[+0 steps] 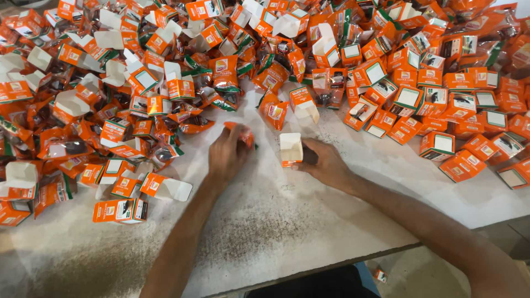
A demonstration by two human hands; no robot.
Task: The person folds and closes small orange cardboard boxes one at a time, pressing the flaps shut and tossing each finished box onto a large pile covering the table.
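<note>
Head view, looking down on a white, speckled desk (287, 221) heaped on three sides with small orange cartons and orange sachets. Left hand (227, 155) is closed around an orange sachet (244, 134), which pokes out above the fingers, pinched between thumb and forefingers just left of centre. Right hand (324, 161) grips a small open carton (290, 149) from its right side; the carton's white flap stands up and its mouth appears to face the sachet, the two things near but not touching. Bare desk lies between and below the hands. To the left, a loose pile of open cartons (66, 105) with white flaps raised, mixed with sachets. To the right, closed window cartons (441, 110) lie more tightly packed, several in rough rows. More sachets (225, 74) sit heaped beyond the hands. Judgement: the step looks like feeding the sachet into the carton. Done well, the right hand would steady the carton with the mouth square and the flap bent clear, avoiding a squeeze that narrows the opening; the left would lead with the sachet's narrow edge, kept flat so the corners do not catch the rim. A small orange piece (379, 274) lies on the floor under the desk edge; what it is I cannot tell
</note>
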